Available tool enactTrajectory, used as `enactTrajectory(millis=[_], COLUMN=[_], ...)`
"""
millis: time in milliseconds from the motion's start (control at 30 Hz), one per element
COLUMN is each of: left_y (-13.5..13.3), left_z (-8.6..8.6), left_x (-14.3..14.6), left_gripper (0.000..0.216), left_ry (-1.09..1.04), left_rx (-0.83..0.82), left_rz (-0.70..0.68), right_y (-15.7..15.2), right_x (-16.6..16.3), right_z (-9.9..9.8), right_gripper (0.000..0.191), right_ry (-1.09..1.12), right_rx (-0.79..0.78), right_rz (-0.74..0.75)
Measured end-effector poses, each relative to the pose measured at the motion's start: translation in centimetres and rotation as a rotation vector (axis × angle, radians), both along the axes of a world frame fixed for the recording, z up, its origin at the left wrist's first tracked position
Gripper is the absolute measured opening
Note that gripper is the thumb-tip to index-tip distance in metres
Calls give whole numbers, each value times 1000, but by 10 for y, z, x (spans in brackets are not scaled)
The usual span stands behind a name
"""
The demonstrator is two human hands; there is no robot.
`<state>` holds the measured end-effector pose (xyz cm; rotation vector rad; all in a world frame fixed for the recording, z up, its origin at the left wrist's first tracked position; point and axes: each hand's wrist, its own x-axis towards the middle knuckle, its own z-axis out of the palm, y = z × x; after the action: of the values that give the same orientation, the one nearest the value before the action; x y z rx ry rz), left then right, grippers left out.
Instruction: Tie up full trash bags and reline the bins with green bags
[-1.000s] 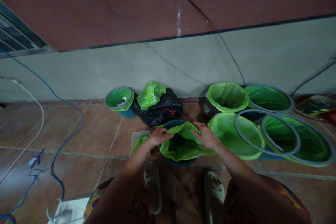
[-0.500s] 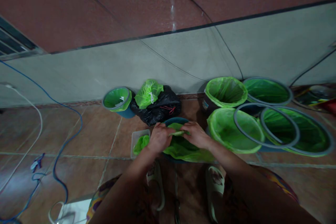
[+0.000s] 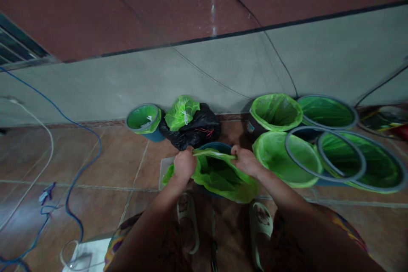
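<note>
A green plastic bag (image 3: 226, 180) hangs inside and over the front of a blue bin (image 3: 219, 147) between my feet and the wall. My left hand (image 3: 185, 163) is closed on the bag's far edge at its left end. At the right end of that same edge, my right hand (image 3: 245, 160) grips the plastic. The edge is pulled taut between both hands, and the bag's mouth gapes below it. Much of the bin is hidden under the bag. Close by my left hand sits a pale tray (image 3: 165, 168) with crumpled green plastic (image 3: 168, 174) in it.
Several green-lined bins (image 3: 276, 112) stand to the right, with loose grey rings (image 3: 325, 176) over some of them. Behind my hands lie a black bag (image 3: 191, 131) and a knotted green bag (image 3: 181, 112). A small lined bin (image 3: 145, 121) and a blue cable (image 3: 72, 187) are at left.
My hands have moved apart, stretching the bag's edge between them. The bag's mouth is wider, and its front part hangs lower over the bin.
</note>
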<state>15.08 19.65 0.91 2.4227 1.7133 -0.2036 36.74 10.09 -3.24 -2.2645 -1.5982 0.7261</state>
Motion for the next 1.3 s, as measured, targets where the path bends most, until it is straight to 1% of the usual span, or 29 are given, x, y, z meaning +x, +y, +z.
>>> enactTrajectory(millis=[67,133,200,267,333,367,467,500,533,567,633,667,733,767,833,967,1033,1167,1300], left_y=[5,9,13,14,13,11,0,-4,-9,-14,-21,-23,-23,-21,-14,8,18,30,31], left_z=[-2,-4,-4,-2,0,1,1,0,-3,-6,-12,-15,-18,-18,-17,-12,-12,-15,-13], left_x=[-3,-6,-9,-11,-10,-9,-2,2,6,10,20,24,30,31,31,18,9,-3,-4], left_gripper=[38,37,36,34,35,41,80,87,88,84,67,55,31,26,27,31,31,32,35], left_ry=[15,52,90,122,148,156,134,93,33,-40,-181,-225,-249,-242,-221,-148,-103,-51,-3], left_rx=[1,-15,-51,-100,-157,-168,-118,-83,-53,-34,-10,-9,-23,-31,-26,29,46,64,8], left_rz=[46,75,91,87,43,11,-102,-161,-238,-323,-468,-513,-542,-531,-457,-198,-112,-11,84], right_y=[1,2,1,1,0,0,0,1,2,3,5,6,6,6,5,2,1,-1,-1], right_x=[4,10,15,18,17,15,7,4,2,-1,-6,-8,-10,-11,-8,5,11,18,19], right_z=[1,1,1,0,-1,-1,-1,-1,0,0,1,0,-1,-2,-4,-2,1,5,3], right_gripper=[33,28,22,24,25,23,21,21,20,19,18,17,18,19,22,24,23,24,24], right_ry=[50,44,-17,-82,-106,-104,-60,-41,-20,3,56,87,138,150,137,31,-9,-80,-121], right_rx=[6,11,9,23,43,55,88,99,113,130,179,209,263,277,264,101,33,-4,16], right_rz=[-54,-131,-202,-237,-230,-219,-177,-164,-150,-136,-101,-78,-37,-24,-25,-115,-165,-221,-245])
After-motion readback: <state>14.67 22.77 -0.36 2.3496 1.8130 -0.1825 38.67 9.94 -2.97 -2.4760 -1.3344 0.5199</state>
